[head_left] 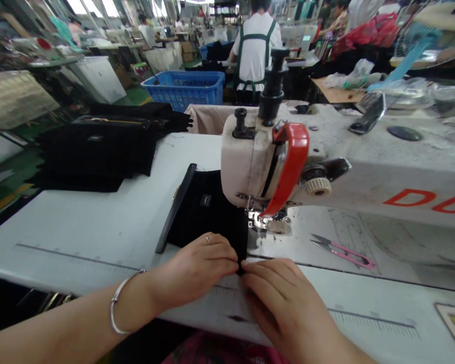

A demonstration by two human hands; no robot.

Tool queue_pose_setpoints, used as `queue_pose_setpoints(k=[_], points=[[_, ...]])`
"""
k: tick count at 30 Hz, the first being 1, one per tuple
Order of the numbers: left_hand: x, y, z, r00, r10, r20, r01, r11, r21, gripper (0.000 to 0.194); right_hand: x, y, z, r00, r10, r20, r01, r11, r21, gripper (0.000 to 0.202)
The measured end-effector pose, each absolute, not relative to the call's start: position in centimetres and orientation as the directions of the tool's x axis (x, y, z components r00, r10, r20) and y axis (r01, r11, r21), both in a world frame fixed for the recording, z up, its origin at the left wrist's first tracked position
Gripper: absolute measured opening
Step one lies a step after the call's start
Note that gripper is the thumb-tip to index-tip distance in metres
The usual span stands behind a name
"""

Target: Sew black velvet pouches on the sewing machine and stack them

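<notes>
A black fabric piece (212, 217) with a small label and a zipper strip (178, 207) along its left edge lies flat on the white table, its right edge beside the presser foot (269, 222) of the sewing machine (246, 162). My left hand (200, 265), with a ring and a bracelet, pinches the fabric's near corner. Fingertips of my right hand (280, 298) close on the same corner from the right, nearly touching the left ones. Pink-handled thread snips (343, 251) rest on the machine bed to the right.
A pile of black fabric pieces (102, 146) lies at the table's far left. Behind the table stands a blue basket (185, 88). A person in a white shirt (256, 48) sits beyond it, back turned. The machine arm spans the right side.
</notes>
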State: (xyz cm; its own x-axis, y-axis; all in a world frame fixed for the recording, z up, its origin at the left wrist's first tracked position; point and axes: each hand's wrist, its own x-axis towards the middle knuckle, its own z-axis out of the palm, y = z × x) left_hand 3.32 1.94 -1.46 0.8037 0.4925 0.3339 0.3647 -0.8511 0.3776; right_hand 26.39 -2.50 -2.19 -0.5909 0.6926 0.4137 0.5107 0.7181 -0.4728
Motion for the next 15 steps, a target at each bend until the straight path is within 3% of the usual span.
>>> queue_pose_setpoints(k=[15], points=[[3.7,7.4,-2.2,0.781,0.521,0.345,0.416,-0.845,0.336,0.021,26.4,0.9,-2.1,-0.614,0.722,0.318,0.629,0.691,-0.355,0.036]])
